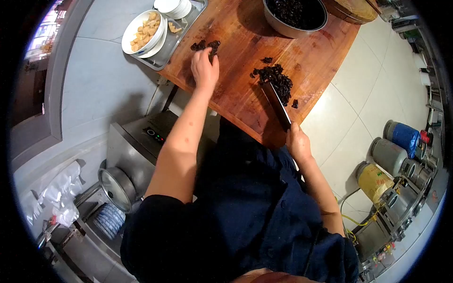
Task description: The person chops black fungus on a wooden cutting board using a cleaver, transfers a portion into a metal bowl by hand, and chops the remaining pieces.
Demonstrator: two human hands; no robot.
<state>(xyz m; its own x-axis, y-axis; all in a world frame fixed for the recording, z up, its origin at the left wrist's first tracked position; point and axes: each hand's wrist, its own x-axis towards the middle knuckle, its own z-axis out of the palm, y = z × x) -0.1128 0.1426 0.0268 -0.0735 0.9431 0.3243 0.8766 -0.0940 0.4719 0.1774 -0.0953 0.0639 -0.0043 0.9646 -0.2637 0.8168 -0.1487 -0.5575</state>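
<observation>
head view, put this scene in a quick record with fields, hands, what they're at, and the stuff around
left hand: fingers at a small dark pile; grip unclear
right hand: holding a cleaver
blade: at the edge of a larger dark pile of chopped pieces
work surface: wooden tabletop
far side: round bowl of dark pieces
left side: metal tray with a white bowl of tan chunks and stacked white plates
floor, right: gas cylinders
</observation>
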